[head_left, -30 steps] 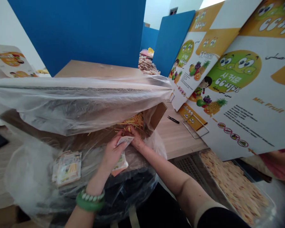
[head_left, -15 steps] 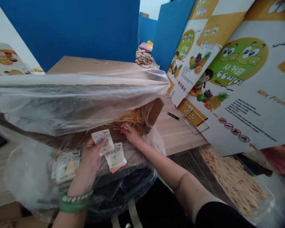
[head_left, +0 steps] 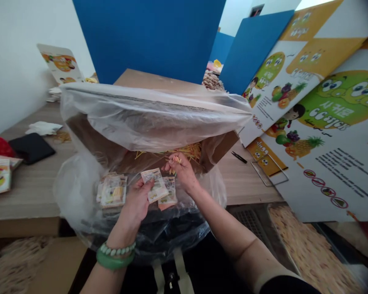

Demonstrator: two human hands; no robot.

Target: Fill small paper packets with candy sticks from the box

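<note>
Where blue partitions (head_left: 159, 36) rise, a wooden table (head_left: 33, 188) bears a plastic-lined carton (head_left: 147, 118).

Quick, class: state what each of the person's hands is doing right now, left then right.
Left hand: closed on a small printed paper sachet.
Right hand: pinched shut on thin yellow-orange sticks.

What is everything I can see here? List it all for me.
Sachet: one, pale printed, held in left hand.
Sachets: small pile, pale printed, on plastic, left of hands.
Thin sticks: heap, yellow-orange, inside carton.
Carton: one, brown, lined with clear plastic.
Printed boxes: several, yellow-white-green, right.
Scissors: one, black, on table.
Blue panels: several, behind.
Wallet: one, black, left.
Left hand: holds sachet, green bracelet on its wrist.
Right hand: pinches sticks.
</note>
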